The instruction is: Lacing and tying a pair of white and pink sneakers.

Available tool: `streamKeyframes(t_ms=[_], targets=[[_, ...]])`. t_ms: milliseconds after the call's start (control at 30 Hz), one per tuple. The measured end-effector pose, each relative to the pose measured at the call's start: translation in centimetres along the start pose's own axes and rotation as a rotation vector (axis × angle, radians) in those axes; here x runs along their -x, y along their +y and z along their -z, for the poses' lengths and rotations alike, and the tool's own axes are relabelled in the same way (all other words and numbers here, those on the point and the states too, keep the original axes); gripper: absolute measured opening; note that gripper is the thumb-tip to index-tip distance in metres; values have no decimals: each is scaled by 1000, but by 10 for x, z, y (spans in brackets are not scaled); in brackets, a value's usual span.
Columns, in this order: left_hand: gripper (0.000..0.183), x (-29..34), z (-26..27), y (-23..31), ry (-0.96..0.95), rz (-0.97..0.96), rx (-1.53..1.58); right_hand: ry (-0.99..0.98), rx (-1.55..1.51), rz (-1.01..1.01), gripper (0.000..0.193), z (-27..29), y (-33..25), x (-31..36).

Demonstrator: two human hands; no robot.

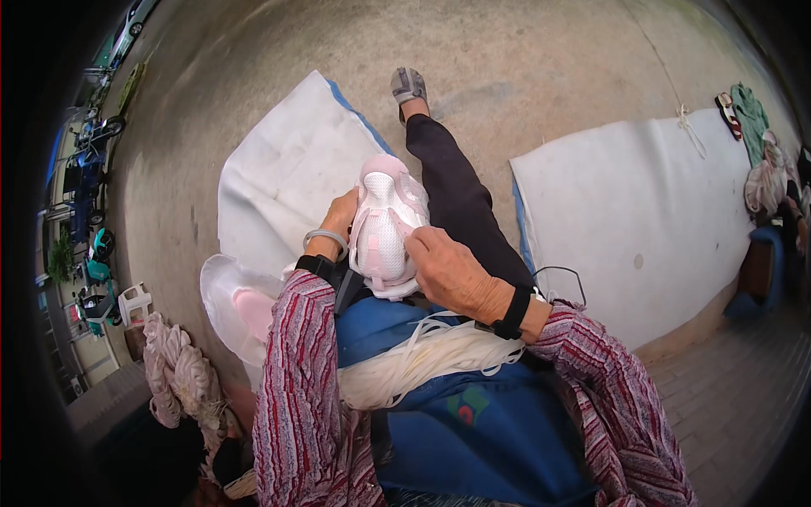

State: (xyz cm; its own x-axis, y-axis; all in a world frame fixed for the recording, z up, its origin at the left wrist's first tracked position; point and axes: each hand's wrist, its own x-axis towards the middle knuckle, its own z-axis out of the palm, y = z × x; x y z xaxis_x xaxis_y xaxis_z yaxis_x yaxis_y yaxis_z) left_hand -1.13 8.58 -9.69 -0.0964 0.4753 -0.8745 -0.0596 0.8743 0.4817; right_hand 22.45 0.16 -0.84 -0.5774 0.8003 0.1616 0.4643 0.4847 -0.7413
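Note:
A white and pink sneaker (pixel 382 253) rests above my lap, its mesh front turned toward me. My left hand (pixel 341 213) grips its left side, with the fingertips partly hidden behind it. On the opposite side, my right hand (pixel 454 269) is closed, thumb and fingers pinched at the sneaker's edge; anything thin between them is too small to make out. A bundle of long cream-white laces (pixel 414 372) lies across the blue apron (pixel 498 431) on my lap, below the sneaker. The sneaker's underside is hidden.
White sheets with blue edges lie on the ground at left (pixel 279 169) and right (pixel 634 220). A white plastic bag (pixel 224 296) with something pink inside is by my left forearm. Piled shoes (pixel 177 363) stand lower left; a green cloth (pixel 748 118) lies far right.

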Motion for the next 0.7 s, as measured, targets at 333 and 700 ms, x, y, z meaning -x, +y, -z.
streamKeyframes(t_ms=[333,700], targets=[[33,49,-19,8,-287,-456,140,-11,-159,-190,23,7,9,7],[63,119,-24,-16,178,-929,-862,-5,-41,-163,36,10,15,3]])
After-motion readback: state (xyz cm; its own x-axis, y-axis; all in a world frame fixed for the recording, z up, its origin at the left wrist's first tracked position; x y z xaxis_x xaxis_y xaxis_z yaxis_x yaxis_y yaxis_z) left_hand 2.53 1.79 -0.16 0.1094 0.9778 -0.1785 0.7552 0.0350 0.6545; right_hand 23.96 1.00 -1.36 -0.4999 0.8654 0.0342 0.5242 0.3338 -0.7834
